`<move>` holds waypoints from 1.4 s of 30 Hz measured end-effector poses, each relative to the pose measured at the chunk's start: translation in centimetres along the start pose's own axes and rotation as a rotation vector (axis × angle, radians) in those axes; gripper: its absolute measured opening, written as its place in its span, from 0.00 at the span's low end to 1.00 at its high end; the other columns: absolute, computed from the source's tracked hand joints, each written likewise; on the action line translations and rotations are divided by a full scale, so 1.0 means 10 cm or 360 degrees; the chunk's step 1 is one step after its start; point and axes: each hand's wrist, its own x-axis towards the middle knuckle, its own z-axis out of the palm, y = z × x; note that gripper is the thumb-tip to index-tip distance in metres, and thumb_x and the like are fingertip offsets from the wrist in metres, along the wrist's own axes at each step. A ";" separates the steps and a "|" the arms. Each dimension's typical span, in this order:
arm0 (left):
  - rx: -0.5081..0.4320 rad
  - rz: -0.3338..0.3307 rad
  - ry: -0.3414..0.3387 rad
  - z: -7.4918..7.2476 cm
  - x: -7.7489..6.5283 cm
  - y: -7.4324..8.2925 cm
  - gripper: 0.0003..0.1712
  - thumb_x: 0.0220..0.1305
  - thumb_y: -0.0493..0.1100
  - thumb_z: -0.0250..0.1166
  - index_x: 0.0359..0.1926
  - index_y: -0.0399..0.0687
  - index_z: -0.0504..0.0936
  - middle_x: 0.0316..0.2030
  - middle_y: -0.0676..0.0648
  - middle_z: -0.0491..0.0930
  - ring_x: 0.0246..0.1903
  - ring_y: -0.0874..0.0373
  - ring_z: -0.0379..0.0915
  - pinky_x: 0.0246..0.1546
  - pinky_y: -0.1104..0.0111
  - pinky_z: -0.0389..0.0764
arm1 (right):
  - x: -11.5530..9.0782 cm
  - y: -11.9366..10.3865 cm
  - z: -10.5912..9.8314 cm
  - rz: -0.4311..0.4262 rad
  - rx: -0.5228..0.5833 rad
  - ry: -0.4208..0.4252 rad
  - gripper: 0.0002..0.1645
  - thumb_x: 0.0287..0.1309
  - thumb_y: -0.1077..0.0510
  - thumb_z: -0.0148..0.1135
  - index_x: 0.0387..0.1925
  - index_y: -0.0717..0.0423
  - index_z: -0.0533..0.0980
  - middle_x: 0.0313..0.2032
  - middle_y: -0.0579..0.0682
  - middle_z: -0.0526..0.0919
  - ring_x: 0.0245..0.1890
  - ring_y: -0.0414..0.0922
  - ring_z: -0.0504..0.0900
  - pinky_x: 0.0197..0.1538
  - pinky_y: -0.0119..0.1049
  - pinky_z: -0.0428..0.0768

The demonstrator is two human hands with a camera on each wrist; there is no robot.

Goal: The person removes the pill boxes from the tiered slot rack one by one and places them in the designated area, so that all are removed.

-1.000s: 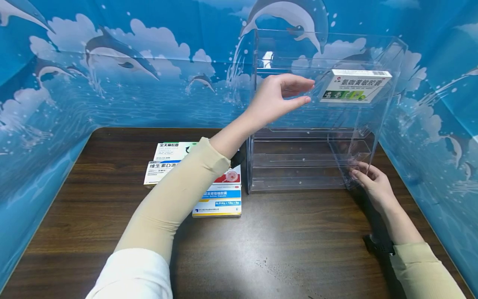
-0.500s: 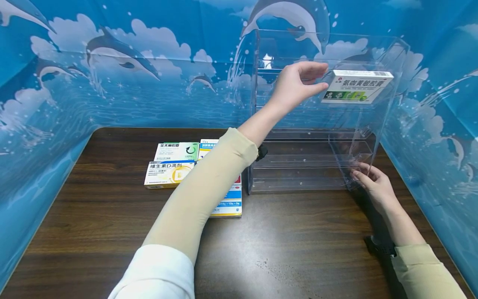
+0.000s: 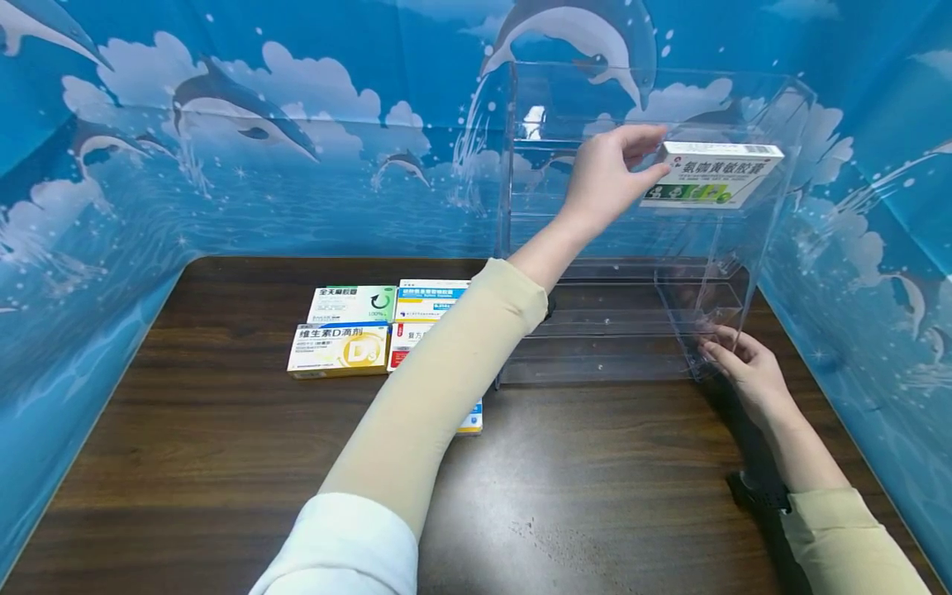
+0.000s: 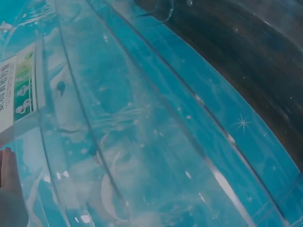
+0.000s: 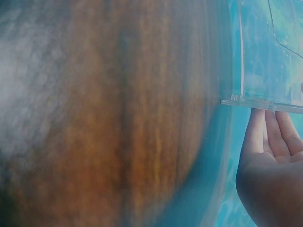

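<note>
A clear acrylic display rack [image 3: 610, 359] with sloping tiers stands at the right of the table. High on its right side lies a white and green medicine box [image 3: 717, 175]. My left hand [image 3: 613, 169] is at that box's left end, thumb and fingers extended and apart; whether they touch it is hard to tell. In the left wrist view, fingers [image 4: 9, 175] appear just beside the box [image 4: 16, 90]. My right hand [image 3: 747, 372] holds the rack's lower right side panel between thumb and fingers; the right wrist view shows fingertips against the panel [image 5: 265, 104].
Left of the rack, several medicine boxes lie flat, among them a green and white box [image 3: 353, 304] and a yellow and white box [image 3: 338, 347]. My left forearm [image 3: 439, 388] covers part of them. A blue dolphin-print backdrop [image 3: 283, 182] encloses the table [image 3: 186, 463].
My left hand has moved right to the left end of the medicine box on the rack. More of the flat boxes shows behind the forearm. The right hand has stayed in place.
</note>
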 end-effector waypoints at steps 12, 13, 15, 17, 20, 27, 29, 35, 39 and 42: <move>0.0062 0.0109 -0.0002 0.10 -0.03 -0.05 0.26 0.75 0.40 0.68 0.70 0.45 0.79 0.66 0.47 0.83 0.64 0.62 0.80 0.59 0.91 0.71 | -0.05 0.01 -0.05 0.0021 -0.0013 0.0007 0.19 0.77 0.69 0.55 0.52 0.42 0.81 0.44 0.34 0.91 0.46 0.27 0.89 0.49 0.16 0.84; 0.0066 0.0112 -0.0003 0.11 -0.03 -0.06 0.25 0.75 0.41 0.68 0.70 0.45 0.79 0.66 0.47 0.83 0.64 0.62 0.80 0.59 0.91 0.71 | -0.05 0.01 -0.05 0.0019 -0.0010 0.0007 0.19 0.77 0.69 0.55 0.52 0.42 0.81 0.44 0.34 0.91 0.46 0.27 0.89 0.49 0.16 0.84; 0.0095 0.0105 -0.0011 0.12 -0.03 -0.06 0.24 0.75 0.41 0.68 0.69 0.46 0.80 0.64 0.48 0.84 0.63 0.63 0.81 0.58 0.91 0.72 | -0.05 0.01 -0.06 0.0021 -0.0003 0.0005 0.19 0.77 0.69 0.55 0.52 0.41 0.81 0.44 0.34 0.91 0.46 0.27 0.89 0.49 0.16 0.84; 0.0145 0.0089 -0.0033 0.13 -0.03 -0.07 0.23 0.76 0.43 0.68 0.69 0.48 0.81 0.63 0.50 0.86 0.61 0.65 0.82 0.58 0.90 0.73 | -0.06 0.02 -0.06 0.0025 -0.0011 0.0004 0.19 0.78 0.69 0.55 0.51 0.41 0.81 0.44 0.34 0.91 0.46 0.26 0.89 0.49 0.16 0.84; 0.0241 0.0081 -0.0057 0.14 -0.03 -0.07 0.22 0.76 0.44 0.68 0.68 0.50 0.82 0.61 0.52 0.87 0.60 0.65 0.82 0.57 0.88 0.75 | -0.06 0.02 -0.06 0.0037 -0.0015 0.0007 0.19 0.78 0.69 0.55 0.51 0.41 0.81 0.44 0.34 0.91 0.46 0.26 0.89 0.49 0.16 0.84; 0.0394 0.0040 -0.0052 0.14 -0.01 -0.03 0.21 0.75 0.48 0.68 0.66 0.53 0.83 0.60 0.55 0.87 0.58 0.68 0.82 0.57 0.85 0.76 | -0.02 -0.01 -0.04 0.0038 -0.0028 0.0021 0.18 0.77 0.68 0.56 0.51 0.41 0.81 0.43 0.34 0.92 0.45 0.27 0.89 0.48 0.17 0.84; 0.0397 0.0049 -0.0037 0.14 -0.01 -0.03 0.21 0.76 0.48 0.68 0.66 0.53 0.84 0.59 0.55 0.88 0.57 0.67 0.83 0.56 0.86 0.76 | -0.01 -0.01 -0.03 0.0032 -0.0027 0.0015 0.18 0.77 0.68 0.56 0.51 0.41 0.81 0.43 0.34 0.92 0.45 0.27 0.89 0.48 0.16 0.84; 0.0330 0.0060 0.0026 0.12 -0.02 -0.04 0.20 0.75 0.46 0.68 0.65 0.50 0.84 0.58 0.52 0.89 0.55 0.66 0.84 0.53 0.87 0.76 | 0.00 -0.01 -0.02 0.0004 -0.0006 -0.0001 0.18 0.77 0.69 0.55 0.51 0.41 0.80 0.43 0.34 0.92 0.45 0.27 0.89 0.49 0.17 0.84; 0.0270 0.0042 0.0093 0.09 -0.02 -0.05 0.20 0.75 0.46 0.69 0.64 0.48 0.85 0.57 0.51 0.89 0.53 0.65 0.85 0.51 0.87 0.77 | 0.01 -0.01 -0.01 0.0006 -0.0020 0.0000 0.18 0.77 0.68 0.56 0.51 0.41 0.80 0.43 0.34 0.91 0.45 0.26 0.89 0.49 0.17 0.84; 0.0246 0.0031 0.0135 0.06 -0.02 -0.06 0.20 0.74 0.45 0.70 0.64 0.48 0.85 0.56 0.50 0.90 0.52 0.65 0.86 0.50 0.88 0.78 | 0.02 0.00 0.00 0.0009 -0.0049 0.0004 0.17 0.77 0.68 0.57 0.51 0.41 0.81 0.43 0.33 0.90 0.45 0.26 0.89 0.48 0.16 0.84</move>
